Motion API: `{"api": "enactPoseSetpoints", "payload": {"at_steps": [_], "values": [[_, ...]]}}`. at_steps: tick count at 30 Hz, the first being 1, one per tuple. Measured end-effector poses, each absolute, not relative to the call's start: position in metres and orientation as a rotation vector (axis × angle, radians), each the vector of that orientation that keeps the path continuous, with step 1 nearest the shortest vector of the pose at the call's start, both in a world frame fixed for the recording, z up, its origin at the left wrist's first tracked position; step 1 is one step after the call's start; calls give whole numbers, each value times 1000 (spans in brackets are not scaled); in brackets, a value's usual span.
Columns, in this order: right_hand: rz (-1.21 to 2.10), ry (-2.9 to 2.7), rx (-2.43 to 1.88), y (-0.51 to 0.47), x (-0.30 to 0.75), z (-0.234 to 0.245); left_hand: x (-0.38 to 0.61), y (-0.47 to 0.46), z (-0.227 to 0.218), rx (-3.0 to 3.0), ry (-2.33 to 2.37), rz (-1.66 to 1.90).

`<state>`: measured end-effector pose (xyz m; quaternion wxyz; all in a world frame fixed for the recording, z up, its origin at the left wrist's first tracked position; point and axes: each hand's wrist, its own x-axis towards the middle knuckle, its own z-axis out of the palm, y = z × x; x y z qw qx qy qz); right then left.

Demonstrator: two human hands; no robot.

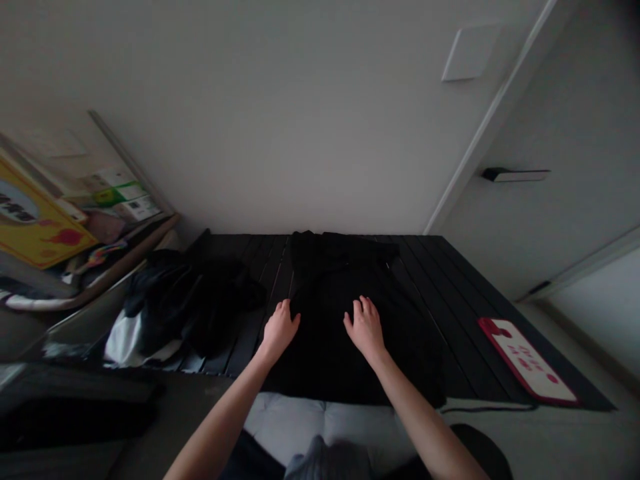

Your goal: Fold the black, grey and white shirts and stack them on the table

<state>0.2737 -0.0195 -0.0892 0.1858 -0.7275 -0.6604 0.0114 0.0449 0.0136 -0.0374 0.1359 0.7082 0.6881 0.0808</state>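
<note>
A black garment (pixel 345 347) lies spread over a dark slatted table, its near edge at the table's front. Bunched or folded cloth runs along its far end; in this dim light the kind of garment is hard to make out. My left hand (pixel 280 328) rests at the garment's left side, thumb apart from the fingers. On the middle of the cloth lies my right hand (pixel 366 327), palm down with its fingers loosely spread. Neither hand has visibly gripped the fabric.
To the left sits a heap of black and white clothes (pixel 185 307). Beyond it stands a bin or shelf with a yellow box (pixel 40 220). A red-rimmed white board (pixel 530 363) lies on the dark table (pixel 450 293) at right. Behind are a wall and a door handle (pixel 517 175).
</note>
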Motion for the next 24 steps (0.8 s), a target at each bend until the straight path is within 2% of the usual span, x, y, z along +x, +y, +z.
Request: {"api": "enactPoseSetpoints", "payload": {"at_steps": [9, 12, 15, 18, 21, 24], "values": [[52, -1784, -2008, -19, 274, -93, 26, -70, 10, 1930, 2148, -151], [68, -1687, -1835, -14, 270, -84, 35, -83, 30, 1971, 2062, -11], [258, -1600, -1613, -8, 265, -67, 61, -90, 45, 2068, 1808, 321], [497, -1494, -1536, -2, 265, -53, 92, -97, 42, 2138, 1442, 492], [657, -1418, -1572, -1, 273, -52, 112, -107, 20, 2169, 1084, 325], [651, -1482, -1567, -5, 278, -64, 114, -114, -4, 2161, 989, 170]]}}
